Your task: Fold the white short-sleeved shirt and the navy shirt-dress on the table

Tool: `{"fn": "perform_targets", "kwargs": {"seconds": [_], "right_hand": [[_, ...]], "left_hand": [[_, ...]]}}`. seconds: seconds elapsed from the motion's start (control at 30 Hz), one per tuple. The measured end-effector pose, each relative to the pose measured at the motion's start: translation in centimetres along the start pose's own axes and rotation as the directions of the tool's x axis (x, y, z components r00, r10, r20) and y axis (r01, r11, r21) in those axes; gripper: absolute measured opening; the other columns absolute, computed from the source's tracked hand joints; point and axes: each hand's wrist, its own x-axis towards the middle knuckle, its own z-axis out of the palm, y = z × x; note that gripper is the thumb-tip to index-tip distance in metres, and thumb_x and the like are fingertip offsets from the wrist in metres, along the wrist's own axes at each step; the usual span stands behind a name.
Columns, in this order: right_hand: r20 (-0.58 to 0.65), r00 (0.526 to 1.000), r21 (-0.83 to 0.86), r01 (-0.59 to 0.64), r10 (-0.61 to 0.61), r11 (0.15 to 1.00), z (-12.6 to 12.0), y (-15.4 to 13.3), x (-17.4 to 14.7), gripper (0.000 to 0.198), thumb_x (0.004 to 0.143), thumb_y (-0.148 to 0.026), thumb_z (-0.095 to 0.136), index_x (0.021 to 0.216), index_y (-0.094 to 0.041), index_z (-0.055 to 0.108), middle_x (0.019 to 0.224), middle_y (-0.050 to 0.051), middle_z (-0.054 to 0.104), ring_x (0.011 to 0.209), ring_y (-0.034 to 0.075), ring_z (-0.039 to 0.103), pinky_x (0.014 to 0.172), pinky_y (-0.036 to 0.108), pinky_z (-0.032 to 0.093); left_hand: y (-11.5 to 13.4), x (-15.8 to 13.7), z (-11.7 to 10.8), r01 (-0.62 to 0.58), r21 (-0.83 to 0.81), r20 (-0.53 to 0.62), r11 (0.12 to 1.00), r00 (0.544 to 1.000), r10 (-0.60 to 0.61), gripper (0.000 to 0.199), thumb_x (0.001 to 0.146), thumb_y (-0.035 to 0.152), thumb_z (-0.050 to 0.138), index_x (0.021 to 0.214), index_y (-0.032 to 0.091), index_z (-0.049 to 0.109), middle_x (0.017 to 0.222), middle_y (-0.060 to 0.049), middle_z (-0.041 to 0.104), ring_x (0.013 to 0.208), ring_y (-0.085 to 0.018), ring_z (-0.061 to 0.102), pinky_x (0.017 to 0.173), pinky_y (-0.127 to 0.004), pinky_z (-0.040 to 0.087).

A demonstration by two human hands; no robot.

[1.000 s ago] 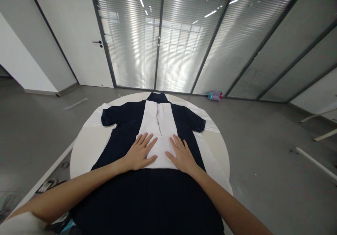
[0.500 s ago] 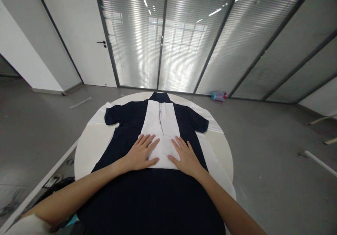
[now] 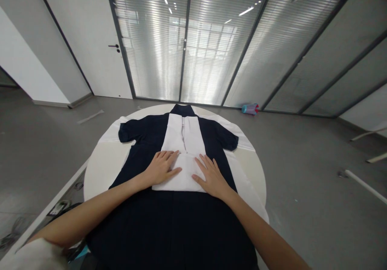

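A dark navy short-sleeved garment (image 3: 148, 129) lies spread out with its collar at the far end. Down its middle sit pieces of white folded fabric (image 3: 184, 173), the upper part divided by a dark gap. My left hand (image 3: 162, 167) lies flat on the left side of the lower white piece, fingers outstretched. On the right side of that piece rests my right hand (image 3: 210, 175), its fingers spread and partly over the navy cloth. Neither hand grips anything. The near part of the dark cloth drapes toward me.
A round white table (image 3: 99, 169) bears the garment, with white cloth (image 3: 244, 173) showing at the right. On the floor by the glass wall lies a blue and pink container (image 3: 250, 109). Cables and a power strip (image 3: 59, 208) are at the left; a pale pole (image 3: 364, 186) is at the right.
My left hand has shifted slightly up, uncovering more of the white piece's near left corner, and its fingers are closer together. My right hand stays nearly in place.
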Motion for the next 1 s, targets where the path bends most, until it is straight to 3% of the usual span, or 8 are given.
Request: {"fn": "perform_targets", "kwargs": {"seconds": [0.13,0.27,0.4,0.53,0.63,0.7,0.83,1.0], "right_hand": [[-0.11,0.99,0.023,-0.082,0.084,0.996,-0.8,1.2,1.7,0.054,0.101,-0.047,0.039,0.144,-0.016,0.05,0.142,0.017,0.051,0.13,0.032,0.046,0.107,0.05,0.038],[-0.081,0.984,0.072,-0.154,0.16,0.985,-1.8,2.9,3.8,0.028,0.095,-0.032,0.052,0.113,-0.016,0.068,0.113,0.013,0.06,0.107,0.027,0.058,0.095,0.043,0.045],[-0.072,0.993,0.205,-0.082,0.099,0.975,-1.8,4.0,4.7,0.013,0.091,-0.021,0.055,0.094,-0.017,0.067,0.096,0.007,0.06,0.089,0.019,0.06,0.085,0.033,0.048],[-0.11,0.994,0.32,0.016,0.02,0.947,-1.3,4.5,4.7,0.008,0.087,-0.019,0.058,0.087,-0.018,0.066,0.087,0.003,0.059,0.079,0.015,0.06,0.076,0.028,0.049],[-0.194,0.981,0.311,0.037,0.025,0.95,-1.9,4.9,6.0,0.009,0.086,-0.023,0.06,0.085,-0.018,0.067,0.087,0.004,0.06,0.079,0.016,0.06,0.077,0.029,0.049],[-0.249,0.966,0.321,0.013,0.071,0.947,-3.1,5.3,8.1,0.01,0.087,-0.023,0.059,0.086,-0.017,0.067,0.086,0.004,0.062,0.077,0.016,0.06,0.076,0.03,0.05],[-0.297,0.93,0.476,-0.051,0.215,0.878,-6.1,5.8,13.9,0.01,0.089,-0.023,0.062,0.092,-0.016,0.068,0.091,0.005,0.067,0.079,0.015,0.06,0.079,0.031,0.052],[-0.273,0.895,0.69,-0.073,0.353,0.72,-7.0,5.7,19.2,0.035,0.096,-0.037,0.062,0.122,-0.015,0.06,0.12,0.008,0.062,0.101,0.021,0.064,0.086,0.041,0.056]], "left_hand": [[-1.3,3.4,-0.9,0.141,-0.065,0.098,0.988,0.986,-0.135,0.048,0.092,0.056,0.052,0.114,0.016,0.067,0.11,-0.014,0.068,0.101,-0.032,0.063,0.089,-0.043,0.045],[-2.5,5.9,-1.2,0.131,-0.209,0.248,0.969,0.966,-0.077,0.045,0.091,0.054,0.051,0.08,0.015,0.068,0.078,-0.012,0.069,0.075,-0.026,0.065,0.069,-0.032,0.044],[-3.0,6.6,-0.6,0.008,-0.422,0.249,0.907,0.962,0.107,0.045,0.094,0.054,0.048,0.091,0.015,0.07,0.09,-0.011,0.073,0.082,-0.024,0.067,0.072,-0.03,0.045],[-3.8,6.6,-0.4,0.033,-0.49,0.338,0.871,0.928,0.155,0.043,0.091,0.053,0.052,0.094,0.015,0.072,0.096,-0.011,0.074,0.085,-0.024,0.068,0.072,-0.029,0.046],[-5.6,7.9,-0.9,0.141,-0.483,0.265,0.864,0.964,-0.008,0.037,0.084,0.053,0.064,0.083,0.017,0.071,0.081,-0.006,0.072,0.072,-0.02,0.065,0.064,-0.026,0.044],[-7.6,9.8,-1.5,0.301,-0.575,0.148,0.761,0.953,-0.264,0.029,0.077,0.046,0.074,0.078,0.017,0.068,0.076,-0.004,0.069,0.069,-0.017,0.063,0.062,-0.023,0.043],[-11.8,14.8,-2.1,0.525,-0.753,0.2,0.397,0.757,-0.622,0.027,0.073,0.027,0.082,0.088,0.015,0.063,0.073,-0.002,0.064,0.061,-0.014,0.063,0.057,-0.02,0.042],[-13.7,19.6,-1.0,0.574,-0.794,0.309,0.199,0.663,-0.682,0.035,0.078,0.026,0.078,0.102,0.013,0.056,0.08,-0.004,0.063,0.057,-0.016,0.065,0.058,-0.025,0.047]]}}
